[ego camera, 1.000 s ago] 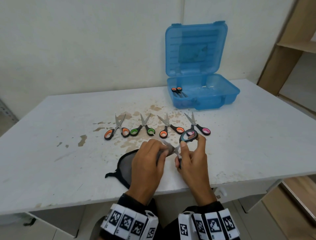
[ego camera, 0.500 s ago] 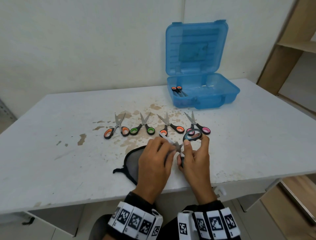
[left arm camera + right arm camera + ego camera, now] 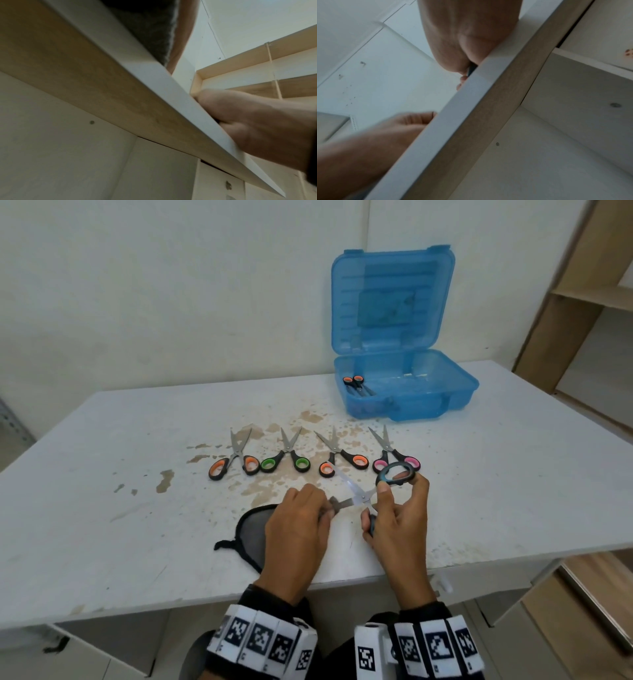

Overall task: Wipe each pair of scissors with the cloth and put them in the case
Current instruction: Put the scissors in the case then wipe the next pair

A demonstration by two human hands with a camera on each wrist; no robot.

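the right hand (image 3: 399,523) holds the blue-handled scissors (image 3: 363,494) by their loops, blades spread open, low over the table (image 3: 102,474) near its front edge. the fingers of the left hand (image 3: 296,529) pinch the dark cloth (image 3: 253,529) around one blade. the scissors look light and stiff, the steel probably slippery and sharp, so i think the handles are the safe place to hold. four more pairs lie in a row; the open case (image 3: 411,392) already has one pair.

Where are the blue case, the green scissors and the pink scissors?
case (image 3: 442,402): head view, front wall.
green scissors (image 3: 301,463): head view, right handle ring.
pink scissors (image 3: 386,442): head view, blades.
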